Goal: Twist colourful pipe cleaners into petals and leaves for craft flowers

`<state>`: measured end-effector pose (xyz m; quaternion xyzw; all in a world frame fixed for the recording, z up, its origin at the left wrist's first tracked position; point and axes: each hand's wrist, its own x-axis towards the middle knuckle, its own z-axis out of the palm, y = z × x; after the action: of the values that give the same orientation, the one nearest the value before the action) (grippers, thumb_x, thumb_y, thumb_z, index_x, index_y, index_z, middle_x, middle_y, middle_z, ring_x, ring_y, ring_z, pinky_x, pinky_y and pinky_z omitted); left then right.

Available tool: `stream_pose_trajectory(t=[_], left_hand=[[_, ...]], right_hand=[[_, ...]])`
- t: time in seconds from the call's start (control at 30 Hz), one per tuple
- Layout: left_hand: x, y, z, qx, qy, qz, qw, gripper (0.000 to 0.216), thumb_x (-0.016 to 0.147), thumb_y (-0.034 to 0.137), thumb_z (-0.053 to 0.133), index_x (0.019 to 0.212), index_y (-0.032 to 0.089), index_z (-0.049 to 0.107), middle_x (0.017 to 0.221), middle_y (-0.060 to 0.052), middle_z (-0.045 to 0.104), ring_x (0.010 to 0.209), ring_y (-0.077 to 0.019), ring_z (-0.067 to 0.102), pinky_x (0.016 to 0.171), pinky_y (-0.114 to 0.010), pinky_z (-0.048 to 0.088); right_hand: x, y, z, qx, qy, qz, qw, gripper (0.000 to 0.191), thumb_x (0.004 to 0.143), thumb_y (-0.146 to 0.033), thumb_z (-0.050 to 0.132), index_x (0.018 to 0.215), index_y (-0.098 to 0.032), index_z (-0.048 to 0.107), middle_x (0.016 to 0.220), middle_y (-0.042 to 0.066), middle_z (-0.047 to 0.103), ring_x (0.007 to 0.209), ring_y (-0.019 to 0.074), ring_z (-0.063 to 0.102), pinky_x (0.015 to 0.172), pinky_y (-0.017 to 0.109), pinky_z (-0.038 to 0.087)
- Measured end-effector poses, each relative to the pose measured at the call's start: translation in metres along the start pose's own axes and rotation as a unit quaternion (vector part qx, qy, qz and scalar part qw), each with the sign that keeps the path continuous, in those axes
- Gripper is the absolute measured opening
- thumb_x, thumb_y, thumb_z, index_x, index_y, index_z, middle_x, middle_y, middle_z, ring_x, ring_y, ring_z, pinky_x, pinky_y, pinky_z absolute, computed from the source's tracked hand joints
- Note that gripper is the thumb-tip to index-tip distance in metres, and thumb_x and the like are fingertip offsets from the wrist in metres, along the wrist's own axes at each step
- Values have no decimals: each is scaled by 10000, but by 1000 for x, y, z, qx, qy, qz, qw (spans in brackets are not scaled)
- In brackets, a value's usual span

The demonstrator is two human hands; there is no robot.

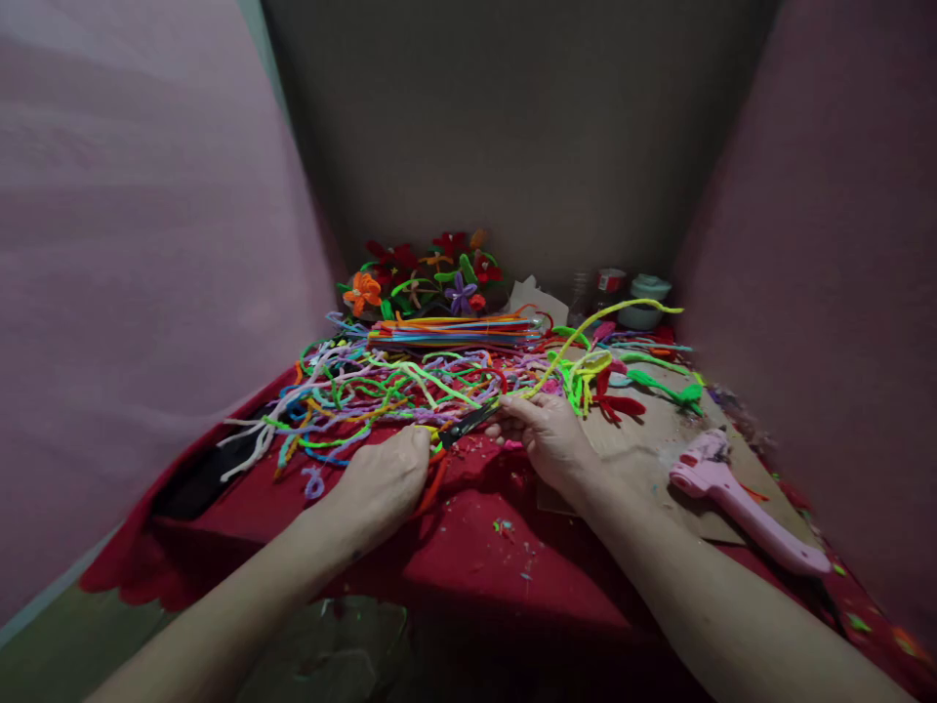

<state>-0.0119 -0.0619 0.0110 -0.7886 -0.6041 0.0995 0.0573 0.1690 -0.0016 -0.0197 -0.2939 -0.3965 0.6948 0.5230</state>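
My left hand [391,474] is closed in a fist at the front of the red-covered table, with yellow fuzzy ends showing at its fingers. My right hand [546,430] pinches a long yellow pipe cleaner [590,327], whose free end arcs up to the right. Between my hands lies a slim black tool [468,427], tilted up toward the right fingers and touching them; its exact kind is unclear. Behind my hands spreads a tangle of loose colourful pipe cleaners [410,386].
A pink glue gun [747,513] lies on a cardboard sheet [651,459] at right. A bundle of straight pipe cleaners [454,332] and pipe-cleaner flowers [461,288] are at the back. A lidded container [645,301] stands back right; a black flat object [209,478] lies left.
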Motion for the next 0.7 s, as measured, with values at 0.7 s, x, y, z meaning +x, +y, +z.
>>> stream_pose_trajectory(t=[0.7], left_hand=[[1, 3, 6, 94, 50, -8, 994, 291, 820, 46, 242, 893, 110, 516, 809, -116, 560, 729, -242, 579, 566, -331, 456]], right_hand=[[1, 3, -4, 35, -16, 47, 998, 200, 725, -183, 550, 562, -93, 623, 488, 77, 623, 409, 151, 594, 397, 220, 461]])
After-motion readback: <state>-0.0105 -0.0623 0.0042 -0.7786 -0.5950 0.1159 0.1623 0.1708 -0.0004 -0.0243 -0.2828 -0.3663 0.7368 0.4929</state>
